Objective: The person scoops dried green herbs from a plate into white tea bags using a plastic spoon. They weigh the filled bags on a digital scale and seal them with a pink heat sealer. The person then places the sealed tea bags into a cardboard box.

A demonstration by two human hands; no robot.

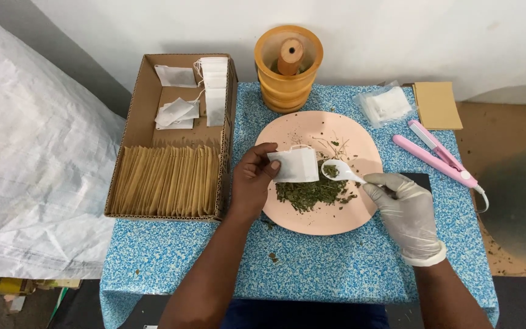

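My bare left hand (252,178) pinches a small white paper pouch (295,164) over the pink plate (360,140). My right hand (404,210), in a pale glove, grips a white plastic spoon (340,172) whose bowl carries a little dried green leaf, right beside the pouch's edge. A heap of dried green leaves (312,194) lies on the plate just below the pouch and spoon.
A cardboard box (135,122) at left holds a row of tan envelopes (168,181) and white pouches (214,88). A wooden mortar with pestle (288,66) stands behind the plate. A bag of white pouches (385,105), a tan envelope (436,105) and a pink sealer tool (436,152) lie at right.
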